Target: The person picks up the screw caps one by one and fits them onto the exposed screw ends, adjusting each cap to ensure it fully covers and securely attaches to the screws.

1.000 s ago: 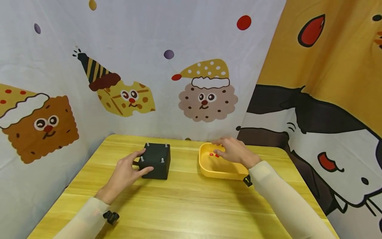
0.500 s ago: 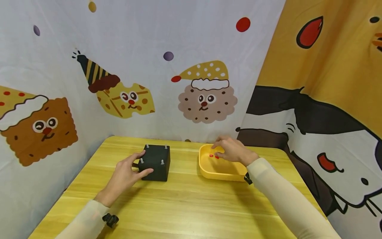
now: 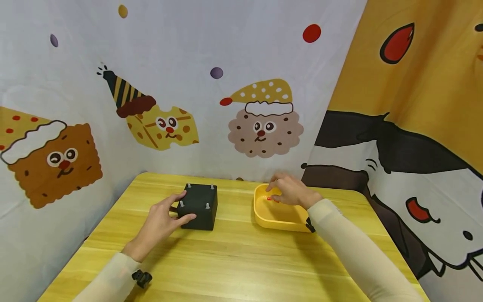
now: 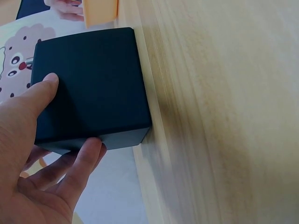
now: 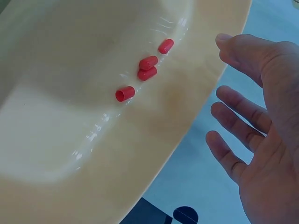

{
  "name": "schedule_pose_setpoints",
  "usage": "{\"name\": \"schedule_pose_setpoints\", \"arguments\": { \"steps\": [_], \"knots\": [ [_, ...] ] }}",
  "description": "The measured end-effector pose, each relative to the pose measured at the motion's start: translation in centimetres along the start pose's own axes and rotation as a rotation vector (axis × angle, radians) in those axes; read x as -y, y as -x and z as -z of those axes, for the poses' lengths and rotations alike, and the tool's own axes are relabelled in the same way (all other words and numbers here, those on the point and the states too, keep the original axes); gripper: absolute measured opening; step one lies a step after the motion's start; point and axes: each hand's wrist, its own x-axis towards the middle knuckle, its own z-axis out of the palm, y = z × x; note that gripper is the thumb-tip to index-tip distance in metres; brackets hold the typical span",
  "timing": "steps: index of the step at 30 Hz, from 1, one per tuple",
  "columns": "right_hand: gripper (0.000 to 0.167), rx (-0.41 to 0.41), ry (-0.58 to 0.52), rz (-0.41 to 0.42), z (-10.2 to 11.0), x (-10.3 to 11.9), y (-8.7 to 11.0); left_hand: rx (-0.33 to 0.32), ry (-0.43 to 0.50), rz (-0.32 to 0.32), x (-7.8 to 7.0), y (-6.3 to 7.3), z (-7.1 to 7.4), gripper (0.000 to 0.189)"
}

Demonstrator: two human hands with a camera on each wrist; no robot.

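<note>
A black box (image 3: 198, 207) stands on the table with several grey threaded-looking posts sticking up from its top. My left hand (image 3: 162, 216) grips the box at its left side, the thumb (image 4: 46, 88) against one face and the fingers (image 4: 84, 163) round the adjoining one. Inside the yellow tray (image 3: 279, 225) lie several small red caps (image 5: 148, 63), one showing its hollow end. Over the tray's far side, my right hand (image 3: 292, 191) hovers with parted, loosely bent fingers and nothing between them. In the right wrist view that hand (image 5: 271, 126) is beside the tray's rim, apart from the caps.
The wooden table (image 3: 226, 264) carries the box and, to its right, the tray. A printed cloth (image 3: 211, 163) hangs along the table's back and sides. Both wrists wear black devices, the left one (image 3: 141, 278) close over the tabletop.
My right hand has sunk slightly toward the caps in the tray, and its fingers have bent a little more. The left hand keeps its grip on the box, which stays in place.
</note>
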Motion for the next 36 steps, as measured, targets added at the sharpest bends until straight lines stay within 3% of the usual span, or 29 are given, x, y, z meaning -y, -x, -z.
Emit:
{"name": "schedule_pose_setpoints", "arguments": {
  "steps": [18, 36],
  "knots": [
    [0.022, 0.055, 0.029, 0.026, -0.8, -0.2, -1.4, -0.009, 0.012, 0.001, 0.0, 0.1, 0.2, 0.082],
    [0.020, 0.177, 0.077, 0.038, -1.2, -0.9, -2.3, -0.011, 0.020, 0.001, 0.2, 0.2, -0.2, 0.082]
  ]
}}
